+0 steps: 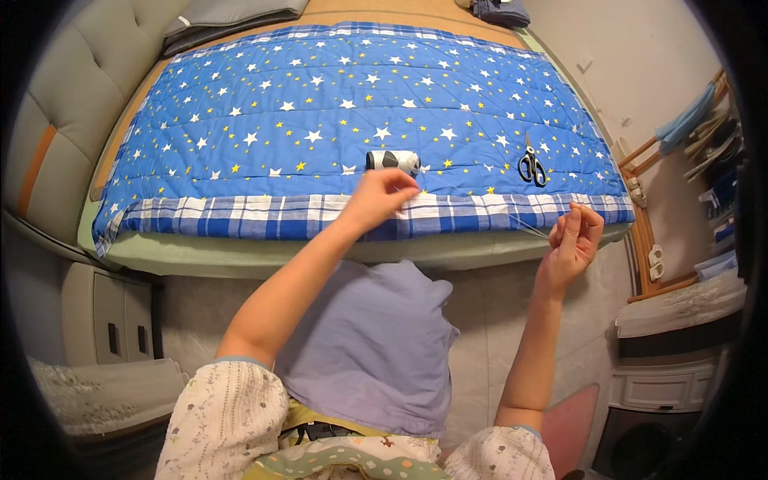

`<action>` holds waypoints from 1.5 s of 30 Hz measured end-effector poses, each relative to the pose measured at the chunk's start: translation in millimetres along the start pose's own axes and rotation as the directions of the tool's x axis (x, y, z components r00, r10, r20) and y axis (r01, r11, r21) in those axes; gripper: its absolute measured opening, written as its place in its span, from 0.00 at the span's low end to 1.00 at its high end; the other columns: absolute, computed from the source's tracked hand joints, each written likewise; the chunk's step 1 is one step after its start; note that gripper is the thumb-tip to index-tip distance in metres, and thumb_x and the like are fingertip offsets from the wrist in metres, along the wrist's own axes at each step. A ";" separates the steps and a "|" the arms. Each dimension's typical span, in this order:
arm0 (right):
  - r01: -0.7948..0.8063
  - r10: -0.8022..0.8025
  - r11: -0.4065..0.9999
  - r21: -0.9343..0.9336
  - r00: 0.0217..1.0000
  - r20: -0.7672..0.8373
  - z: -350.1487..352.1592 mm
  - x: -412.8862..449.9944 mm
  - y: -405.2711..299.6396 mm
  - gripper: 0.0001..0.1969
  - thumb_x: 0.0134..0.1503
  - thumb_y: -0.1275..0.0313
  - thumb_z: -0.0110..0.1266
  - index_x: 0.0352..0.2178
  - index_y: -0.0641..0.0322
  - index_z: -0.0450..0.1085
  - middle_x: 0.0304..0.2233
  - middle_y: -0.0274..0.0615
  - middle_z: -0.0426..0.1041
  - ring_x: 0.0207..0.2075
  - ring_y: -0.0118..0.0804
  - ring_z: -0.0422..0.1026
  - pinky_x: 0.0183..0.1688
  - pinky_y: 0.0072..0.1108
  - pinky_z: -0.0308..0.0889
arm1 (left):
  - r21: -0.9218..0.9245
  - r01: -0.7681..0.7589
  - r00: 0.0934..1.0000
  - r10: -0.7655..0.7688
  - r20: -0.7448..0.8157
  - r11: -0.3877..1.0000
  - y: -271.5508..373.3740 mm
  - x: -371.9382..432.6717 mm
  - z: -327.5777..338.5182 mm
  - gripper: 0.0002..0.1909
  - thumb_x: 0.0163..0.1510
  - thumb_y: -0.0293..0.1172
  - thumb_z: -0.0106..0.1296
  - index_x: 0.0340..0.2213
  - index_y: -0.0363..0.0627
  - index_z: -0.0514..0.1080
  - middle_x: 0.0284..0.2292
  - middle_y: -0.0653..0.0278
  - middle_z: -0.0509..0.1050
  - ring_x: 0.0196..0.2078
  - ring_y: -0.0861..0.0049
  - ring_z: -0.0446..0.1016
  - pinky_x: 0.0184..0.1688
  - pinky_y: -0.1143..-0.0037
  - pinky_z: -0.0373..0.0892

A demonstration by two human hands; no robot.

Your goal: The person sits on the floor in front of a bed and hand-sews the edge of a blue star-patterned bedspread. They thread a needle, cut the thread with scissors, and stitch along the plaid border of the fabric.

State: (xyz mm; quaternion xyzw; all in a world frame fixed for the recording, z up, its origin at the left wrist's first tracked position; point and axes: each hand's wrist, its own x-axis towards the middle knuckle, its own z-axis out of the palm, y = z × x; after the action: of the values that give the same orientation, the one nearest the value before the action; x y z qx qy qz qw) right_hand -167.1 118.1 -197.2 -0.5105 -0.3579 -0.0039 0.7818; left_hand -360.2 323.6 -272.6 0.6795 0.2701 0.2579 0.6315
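Observation:
A blue star-print quilt (336, 123) with a blue-and-white plaid border (270, 217) lies spread in front of me. My left hand (384, 198) is over the near border, thumb and forefinger pinched together at a fine thread. Off to the right and past the border's near edge, my right hand (573, 240) pinches pale thread (529, 225), whose strands stretch leftward over the plaid. Whatever else is between the right fingertips is too small to tell. Just beyond my left hand rests a black-and-white cylindrical object (393, 161). Black-and-white-handled scissors (531, 168) lie on the quilt, blades pointing away.
Under the quilt is a bed with a pale green side (204, 255) and an upholstered headboard (66, 102) at left. A folded grey pad (234, 24) sits at the far left. A grey cabinet (111, 318) stands below left; a wooden rack (645, 258) holding shoes is at right.

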 end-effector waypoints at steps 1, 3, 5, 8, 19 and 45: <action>0.008 -0.007 0.999 -0.036 1.000 0.007 -4.3 2.6 2.3 0.02 0.60 0.75 0.46 0.34 0.60 0.65 0.24 0.28 0.60 0.20 0.15 0.53 0.18 0.10 0.45 | 0.305 -0.120 0.976 0.169 -0.138 0.945 -4.3 6.9 -12.0 0.12 0.47 0.28 0.57 0.35 0.39 0.72 0.27 0.64 0.75 0.25 0.80 0.72 0.29 0.79 0.68; 0.005 -0.005 1.000 -0.021 1.000 -0.006 -10.5 10.2 0.5 0.02 0.60 0.75 0.46 0.34 0.60 0.65 0.24 0.27 0.60 0.20 0.15 0.53 0.18 0.10 0.45 | 0.809 -0.174 0.803 0.557 -0.214 0.561 -6.1 18.1 -31.7 0.20 0.43 0.33 0.61 0.39 0.39 0.72 0.31 0.57 0.75 0.31 0.71 0.74 0.35 0.74 0.69; 0.010 -0.010 1.000 -0.012 1.000 0.001 -13.2 16.3 -2.9 0.02 0.60 0.74 0.46 0.34 0.60 0.65 0.24 0.27 0.59 0.20 0.15 0.53 0.18 0.10 0.45 | 0.843 -0.114 0.855 0.484 -0.186 0.525 -28.4 38.4 -53.6 0.24 0.40 0.36 0.63 0.39 0.39 0.71 0.36 0.55 0.74 0.36 0.66 0.73 0.39 0.72 0.68; 0.063 -0.062 0.997 -0.045 0.998 0.034 -27.3 28.9 -2.8 0.03 0.60 0.73 0.46 0.35 0.60 0.65 0.24 0.27 0.59 0.21 0.15 0.53 0.19 0.10 0.46 | 0.718 -0.058 0.992 0.119 -0.035 0.694 -26.6 54.2 -51.3 0.29 0.36 0.42 0.63 0.40 0.39 0.70 0.42 0.53 0.70 0.43 0.60 0.70 0.44 0.68 0.67; 0.243 -0.275 0.918 -0.315 0.959 -0.062 -91.0 91.9 -71.8 0.06 0.61 0.70 0.46 0.37 0.58 0.68 0.22 0.26 0.63 0.18 0.13 0.52 0.19 0.07 0.45 | 0.233 -0.174 0.975 0.133 0.179 0.957 17.7 18.0 -64.1 0.29 0.36 0.28 0.65 0.43 0.42 0.70 0.36 0.64 0.74 0.40 0.74 0.71 0.44 0.73 0.68; 0.215 -0.311 0.893 -0.396 0.930 -0.197 -251.9 234.3 -170.6 0.09 0.60 0.69 0.48 0.40 0.60 0.68 0.24 0.28 0.67 0.20 0.15 0.57 0.19 0.09 0.52 | 0.274 -0.088 0.996 0.077 0.050 0.958 -27.6 -38.6 -239.4 0.34 0.33 0.16 0.62 0.45 0.47 0.63 0.39 0.66 0.67 0.45 0.76 0.67 0.46 0.76 0.66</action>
State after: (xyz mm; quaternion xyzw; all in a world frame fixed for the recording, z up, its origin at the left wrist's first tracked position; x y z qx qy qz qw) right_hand 83.8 -81.2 14.5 -0.5893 -0.3136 -0.2428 0.7039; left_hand -554.7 470.6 -283.9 0.7763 0.2625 0.2305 0.5246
